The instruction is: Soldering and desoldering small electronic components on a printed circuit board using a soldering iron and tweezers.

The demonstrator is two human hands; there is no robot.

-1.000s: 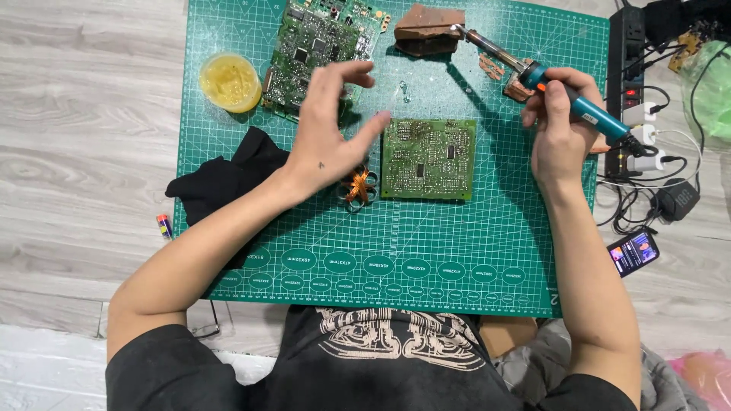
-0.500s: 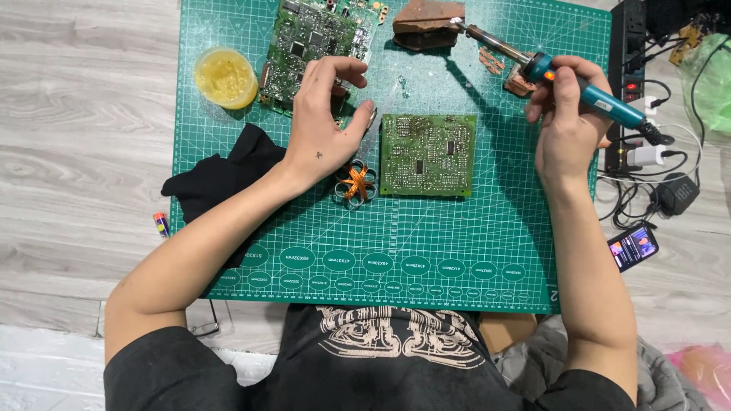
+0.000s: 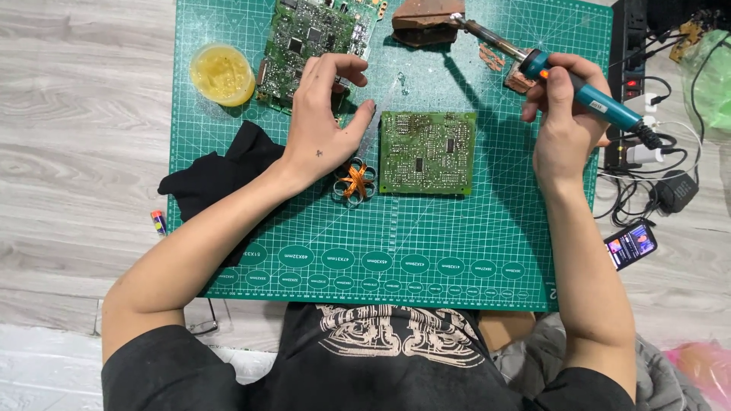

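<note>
phone [image 3: 630, 245] at 4 o'clock, off the mat's right edge on the floor, tilted, lit screen in blue, red and white | soldering iron [image 3: 586, 95] at 1 o'clock, small pale label on its teal handle | round yellow tub [image 3: 221, 74] at 10 o'clock, open, no label seen

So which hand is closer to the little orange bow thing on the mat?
The left hand. Its wrist sits just up and left of the orange bow-shaped piece. The right hand is far off to the right, past the small circuit board, holding the soldering iron.
</note>
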